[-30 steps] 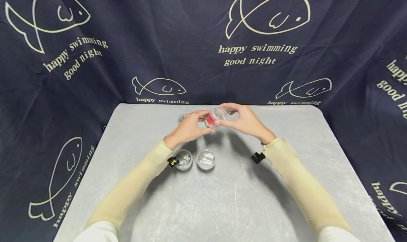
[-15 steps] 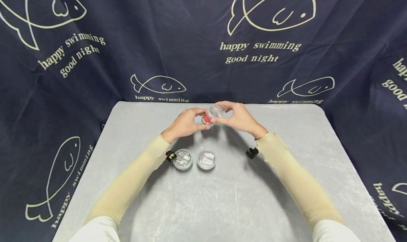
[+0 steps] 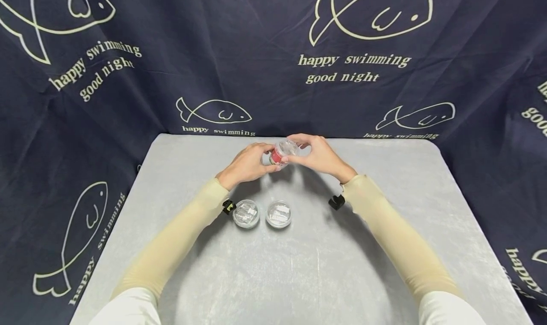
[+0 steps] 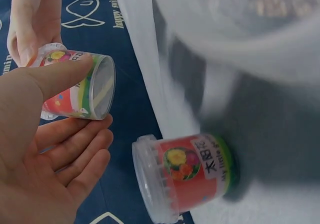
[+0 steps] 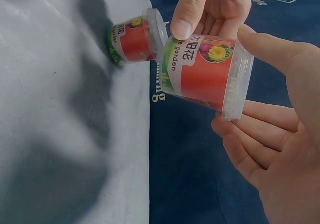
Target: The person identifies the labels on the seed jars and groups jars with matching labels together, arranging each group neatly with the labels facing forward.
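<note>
Both of our hands have drifted a little farther from us and slightly left since a second ago, and the small clear plastic cup (image 3: 282, 154) between them has gone with them, held above the far middle of the grey table (image 3: 384, 249). Our left hand (image 3: 248, 163) pinches the cup's base end, thumb (image 4: 60, 74) on its side; our right hand (image 3: 318, 156) grasps the rim end with the thumb (image 5: 270, 49) on top, the other fingers (image 5: 255, 149) loosely spread below.

We hold the cup on its side: its long axis runs roughly level between the two hands, slightly tilted, with the wide flanged rim toward our right palm and the green-banded base toward our left. A red label with a flower picture and Chinese characters wraps it. We cannot tell what is inside it.

A second cup with a red label (image 5: 134, 38) of the same kind stands on the table near its far edge, just beyond our hands. Nearer to us, beside our left forearm, lie two round clear containers (image 3: 246, 214) (image 3: 278, 214) side by side, each with something pale and indistinct inside.
</note>
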A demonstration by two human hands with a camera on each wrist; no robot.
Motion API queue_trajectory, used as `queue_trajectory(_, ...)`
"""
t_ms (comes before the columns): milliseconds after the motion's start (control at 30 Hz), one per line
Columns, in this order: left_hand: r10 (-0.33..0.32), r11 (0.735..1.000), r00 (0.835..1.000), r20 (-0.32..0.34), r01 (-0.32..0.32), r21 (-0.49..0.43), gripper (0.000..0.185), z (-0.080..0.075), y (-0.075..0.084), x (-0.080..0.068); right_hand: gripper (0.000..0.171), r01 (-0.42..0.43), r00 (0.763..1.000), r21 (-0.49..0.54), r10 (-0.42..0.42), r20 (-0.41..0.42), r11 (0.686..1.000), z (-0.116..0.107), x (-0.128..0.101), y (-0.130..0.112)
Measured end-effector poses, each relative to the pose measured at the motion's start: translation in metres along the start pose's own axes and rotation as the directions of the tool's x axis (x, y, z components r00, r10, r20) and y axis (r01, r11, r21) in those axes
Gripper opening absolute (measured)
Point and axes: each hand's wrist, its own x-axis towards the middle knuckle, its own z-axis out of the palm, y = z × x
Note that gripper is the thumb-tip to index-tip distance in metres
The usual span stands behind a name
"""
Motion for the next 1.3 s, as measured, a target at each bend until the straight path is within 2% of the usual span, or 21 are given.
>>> queue_trajectory(267, 0.037, 0.998, 0.998, 0.045, -0.039, 0.042, 0.05, -0.007, -0.004, 0.003, 0.065, 0.001, 1.0, 0.003, -0.001, -0.005, 1.0, 0.006, 0.003, 0.002)
queue_trajectory(533, 0.042, 0.996, 0.997, 0.061, -0.047, 0.076, 0.041, -0.003, -0.012, 0.005, 0.069, -0.02, 1.0, -0.01, 0.02, 0.015, 1.0, 0.015, 0.005, 0.009)
queue_trajectory(900, -0.001, 0.992, 0.997, 0.076, -0.008, 0.125, 0.061, -0.004, -0.019, 0.009, 0.073, -0.075, 0.997, -0.01, 0.075, 0.031, 0.997, 0.024, 0.01, 0.015)
queue_trajectory(1300, -0.031, 0.997, 0.997, 0.074, 0.025, 0.078, 0.055, -0.011, -0.022, 0.009, 0.073, -0.083, 0.996, -0.017, 0.084, 0.028, 0.996, 0.034, 0.015, 0.026)
